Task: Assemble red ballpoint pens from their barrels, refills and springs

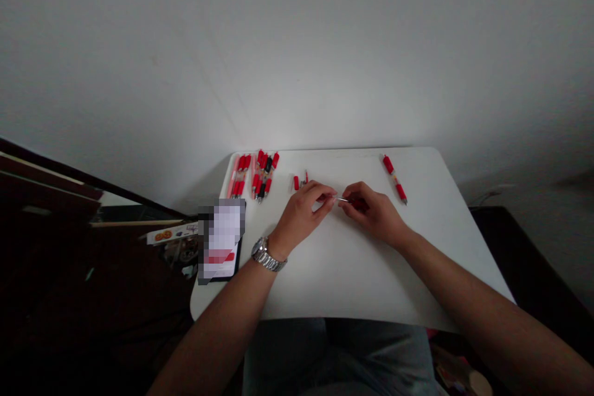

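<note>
Over the middle of the white table [352,278], my two hands meet with fingertips a short way apart. A thin, pale, shiny pen refill [342,199] spans the gap between them. My left hand [306,205], with a steel watch at the wrist, pinches one end of it. The other end is in the closed fingers of my right hand [371,209], where something dark red partly shows beneath. Just beyond my left hand lie small loose pen parts, among them a red grip [296,183] and a clear piece.
Several red and black pens [260,176] lie grouped at the table's far left. One red pen [395,180] rests alone at the far right. A phone [225,241] with a blurred screen sits at the left edge. The wall borders the table's back.
</note>
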A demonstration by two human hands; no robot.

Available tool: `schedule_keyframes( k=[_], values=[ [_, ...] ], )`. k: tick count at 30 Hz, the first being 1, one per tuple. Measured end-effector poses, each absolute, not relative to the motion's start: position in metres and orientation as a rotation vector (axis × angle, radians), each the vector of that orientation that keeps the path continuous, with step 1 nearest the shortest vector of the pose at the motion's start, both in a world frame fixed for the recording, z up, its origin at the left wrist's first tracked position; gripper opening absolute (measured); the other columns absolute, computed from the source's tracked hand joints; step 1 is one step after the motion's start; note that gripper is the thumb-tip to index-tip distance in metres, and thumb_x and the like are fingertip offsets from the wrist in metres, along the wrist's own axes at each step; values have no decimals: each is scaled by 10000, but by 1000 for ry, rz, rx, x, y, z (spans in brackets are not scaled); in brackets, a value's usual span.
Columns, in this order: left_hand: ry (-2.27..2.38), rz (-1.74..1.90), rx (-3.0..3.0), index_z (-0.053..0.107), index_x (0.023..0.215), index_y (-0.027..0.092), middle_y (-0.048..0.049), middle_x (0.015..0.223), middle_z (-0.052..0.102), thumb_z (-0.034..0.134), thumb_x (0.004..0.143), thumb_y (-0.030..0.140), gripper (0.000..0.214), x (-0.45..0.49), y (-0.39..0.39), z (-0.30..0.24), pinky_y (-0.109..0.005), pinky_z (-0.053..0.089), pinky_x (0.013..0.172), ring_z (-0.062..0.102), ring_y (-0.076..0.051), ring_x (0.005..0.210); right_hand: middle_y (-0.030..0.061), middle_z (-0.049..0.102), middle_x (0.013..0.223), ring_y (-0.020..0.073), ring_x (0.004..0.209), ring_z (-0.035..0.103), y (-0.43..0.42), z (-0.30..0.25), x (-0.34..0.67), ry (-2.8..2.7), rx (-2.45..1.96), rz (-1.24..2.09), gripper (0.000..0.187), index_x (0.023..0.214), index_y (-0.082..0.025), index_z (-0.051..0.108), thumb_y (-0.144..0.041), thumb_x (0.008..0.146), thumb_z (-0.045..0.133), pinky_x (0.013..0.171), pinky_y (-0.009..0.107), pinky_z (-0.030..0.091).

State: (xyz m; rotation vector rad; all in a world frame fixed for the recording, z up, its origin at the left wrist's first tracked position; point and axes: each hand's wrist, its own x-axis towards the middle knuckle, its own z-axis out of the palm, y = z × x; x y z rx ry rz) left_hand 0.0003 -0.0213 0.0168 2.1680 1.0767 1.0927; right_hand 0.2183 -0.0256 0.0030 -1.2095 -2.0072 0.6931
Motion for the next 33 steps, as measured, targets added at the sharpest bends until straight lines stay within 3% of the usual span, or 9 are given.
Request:
schedule_keyframes(
  k=[14, 21, 33],
  values=[
    [1046, 1039, 2143, 646, 1058, 214, -34, 1014, 669, 618, 998, 256, 78, 1, -22, 16, -332, 586, 869, 666, -142, 904, 46, 756, 928, 164, 687, 666, -27, 5, 217, -2022, -1179, 723, 201, 1099, -250, 555, -373, 952, 611, 630, 286, 512],
    [1064, 1079, 2146, 637, 1061, 212, -26, 1002, 674, 622, 996, 257, 81, 0, -21, 16, -321, 585, 865, 664, -137, 893, 62, 753, 996, 179, 769, 685, -26, 3, 219, -2021, -1167, 704, 237, 1154, -247, 561, -361, 955, 617, 704, 305, 540],
    [1166, 1281, 2008, 658, 1062, 199, -39, 1008, 697, 617, 996, 258, 98, -4, -14, 12, -270, 584, 841, 680, -131, 893, 68, 757, 893, 189, 731, 691, -21, 8, 222, -1906, -1285, 605, 314, 1160, -202, 648, -433, 949, 628, 652, 313, 544]
  ],
)
